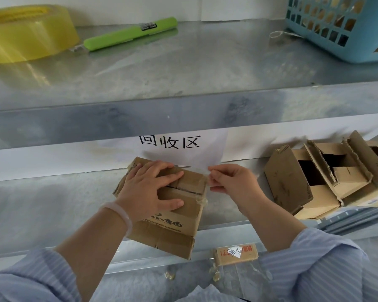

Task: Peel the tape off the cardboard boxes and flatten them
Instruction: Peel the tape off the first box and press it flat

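The left hand (148,188) is pressing flat on the cardboard box (175,214), fingers spread straight. The box is sitting at the front edge of the metal shelf (52,203). The right hand (229,182) is pinching clear tape (206,174) at the box's upper right edge — opened boxes (314,182) are lying further right.

Head camera faces forward and down, near the shelf (52,203).

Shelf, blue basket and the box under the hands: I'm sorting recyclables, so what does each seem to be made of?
Shelf: likely galvanised steel; its mottled grey sheen mirrors the yellow roll. Blue basket: probably moulded plastic; even pale colour, slight gloss, square cut-outs. Box: corrugated cardboard, matte brown, creased and frayed at its corners.
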